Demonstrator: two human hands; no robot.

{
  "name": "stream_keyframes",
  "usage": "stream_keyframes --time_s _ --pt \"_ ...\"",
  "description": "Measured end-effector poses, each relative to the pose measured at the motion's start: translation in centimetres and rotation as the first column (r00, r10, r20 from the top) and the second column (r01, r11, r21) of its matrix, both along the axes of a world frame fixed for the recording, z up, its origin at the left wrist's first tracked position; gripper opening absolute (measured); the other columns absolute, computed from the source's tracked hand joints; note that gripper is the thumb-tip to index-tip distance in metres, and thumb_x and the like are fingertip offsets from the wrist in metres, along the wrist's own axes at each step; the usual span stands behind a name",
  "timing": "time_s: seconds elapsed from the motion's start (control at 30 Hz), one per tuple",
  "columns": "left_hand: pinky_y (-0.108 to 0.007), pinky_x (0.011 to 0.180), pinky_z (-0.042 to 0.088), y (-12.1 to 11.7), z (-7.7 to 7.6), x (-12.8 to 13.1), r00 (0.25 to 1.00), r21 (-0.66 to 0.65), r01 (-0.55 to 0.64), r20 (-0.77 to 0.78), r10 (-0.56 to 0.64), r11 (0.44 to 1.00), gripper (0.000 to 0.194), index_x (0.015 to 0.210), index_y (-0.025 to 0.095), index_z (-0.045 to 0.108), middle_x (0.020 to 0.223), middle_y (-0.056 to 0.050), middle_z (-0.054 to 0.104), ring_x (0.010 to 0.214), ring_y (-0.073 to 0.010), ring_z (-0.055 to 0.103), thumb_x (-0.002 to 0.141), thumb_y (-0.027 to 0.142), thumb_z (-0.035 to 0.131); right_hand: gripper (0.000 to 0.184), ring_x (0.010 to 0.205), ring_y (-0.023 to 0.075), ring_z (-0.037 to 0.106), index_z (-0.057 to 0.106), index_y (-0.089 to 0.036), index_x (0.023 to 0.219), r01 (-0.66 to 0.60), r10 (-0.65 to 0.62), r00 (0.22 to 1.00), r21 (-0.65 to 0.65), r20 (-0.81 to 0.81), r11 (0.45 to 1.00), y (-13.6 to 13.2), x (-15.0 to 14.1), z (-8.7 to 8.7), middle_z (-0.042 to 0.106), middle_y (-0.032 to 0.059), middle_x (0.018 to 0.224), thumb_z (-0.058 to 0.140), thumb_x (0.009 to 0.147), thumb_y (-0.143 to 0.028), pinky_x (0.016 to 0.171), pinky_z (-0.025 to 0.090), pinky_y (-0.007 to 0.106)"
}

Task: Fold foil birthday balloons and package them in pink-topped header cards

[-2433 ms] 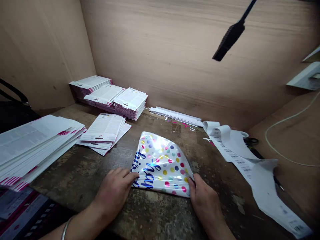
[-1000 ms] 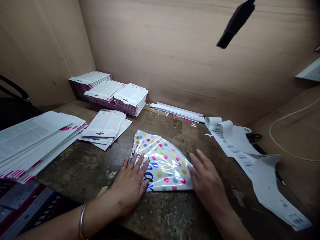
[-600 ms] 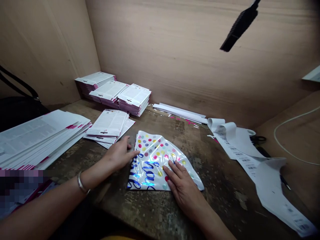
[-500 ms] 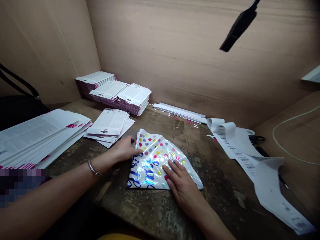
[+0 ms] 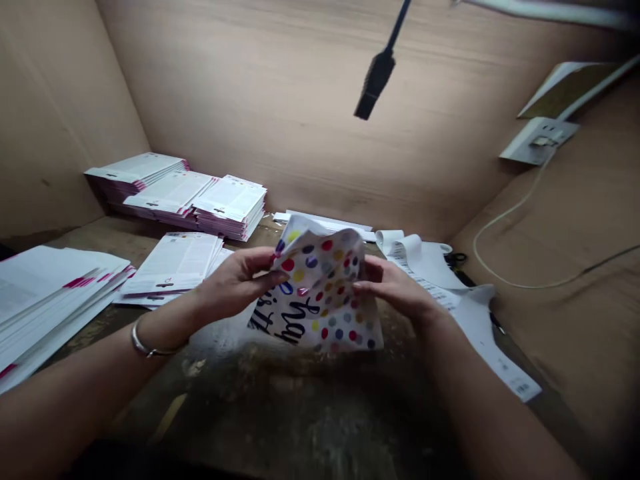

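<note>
Between my two hands a folded foil balloon (image 5: 330, 300), white with coloured dots and dark script lettering, is held up off the table. My left hand (image 5: 240, 277) pinches its upper left edge between thumb and fingers. The right hand (image 5: 393, 283) grips the opposite side near the top, its thumb in front and its fingers partly behind. The balloon's upper edge bends in a wave, and its lower part hangs down. What lies behind it on the table is hidden.
Stacks of white printed packets (image 5: 230, 200) stand at the back left; a smaller pile (image 5: 173, 263) and large white sleeves (image 5: 60, 287) lie nearer. A label strip (image 5: 465, 327) curls along the right, by scissors (image 5: 456, 258). A black plug (image 5: 375, 83) hangs above.
The balloon has been lifted from the table and tilted up. My right hand has gone from lying flat on it to gripping its right side. The view has turned rightward.
</note>
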State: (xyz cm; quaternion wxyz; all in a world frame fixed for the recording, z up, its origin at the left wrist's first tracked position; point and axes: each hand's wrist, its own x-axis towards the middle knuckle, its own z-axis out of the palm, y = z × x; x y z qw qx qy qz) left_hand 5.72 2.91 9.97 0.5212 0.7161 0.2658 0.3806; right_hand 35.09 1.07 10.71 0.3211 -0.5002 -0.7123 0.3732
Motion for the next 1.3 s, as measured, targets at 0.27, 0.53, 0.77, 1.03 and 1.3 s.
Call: stream_keyframes --time_s 0.27,0.53,0.77,1.03,1.3 --pt "-0.04 0.097 0.042 -1.5 -3.6 -2.2 0.919 0.639 -0.1 -0.235 0.317 0.763 0.017 0.089 0.023 0.069 0.109 -0.007 0.064 0.109 -0.0245 0.052 0.082 0.035 0.059 0.015 0.101 0.0224 0.062 0.066 -0.024 0.088 0.007 -0.312 0.89 0.677 0.331 0.736 -10.2 -2.4 -0.4 0.066 0.0069 0.107 0.056 0.083 -0.015 0.086 0.053 0.036" --pt "-0.029 0.095 0.042 -3.1 -10.0 -4.1 0.786 0.482 0.355 -0.618 0.024 0.801 0.027 0.107 0.024 0.064 0.112 -0.004 0.066 0.111 -0.0174 0.054 0.09 0.014 0.044 0.058 0.124 0.0227 0.047 0.047 -0.019 0.132 -0.149 -0.001 0.84 0.232 0.542 0.961 -13.9 -3.5 -9.0 0.052 0.0105 0.134 0.045 0.076 -0.003 0.104 0.041 0.042" --pt "-0.036 0.087 0.039 -5.2 -9.2 -4.6 0.725 0.484 0.234 -0.665 0.18 0.843 0.019 0.096 0.027 0.067 0.11 -0.001 0.068 0.1 -0.0219 0.053 0.089 0.024 0.05 0.044 0.112 0.0228 0.053 0.065 -0.024 0.113 -0.057 -0.047 0.91 0.236 0.413 0.97 -13.4 -3.5 -9.5 0.06 0.0084 0.12 0.046 0.078 -0.005 0.096 0.045 0.041" --pt "-0.034 0.073 0.035 -6.4 -8.3 -2.8 0.621 0.32 -0.12 -0.714 0.323 0.94 0.019 0.085 0.025 0.064 0.082 -0.001 0.065 0.083 -0.0227 0.053 0.088 0.032 0.047 0.025 0.072 0.0191 0.06 0.065 -0.019 0.08 0.334 -0.327 0.911 0.017 0.251 0.943 -11.6 -3.8 -9.2 0.066 0.0024 0.077 0.047 0.089 -0.034 0.064 0.045 0.028" --pt "-0.031 0.066 0.034 -6.0 -9.5 -2.3 0.617 0.33 -0.213 -0.684 0.389 0.92 0.021 0.075 0.021 0.057 0.073 -0.002 0.055 0.075 -0.0212 0.052 0.089 0.031 0.047 0.02 0.085 0.022 0.061 0.066 -0.02 0.084 0.291 -0.308 0.894 0.101 0.327 0.951 -10.6 -2.4 -8.8 0.067 0.0047 0.088 0.053 0.085 -0.035 0.078 0.047 0.032"
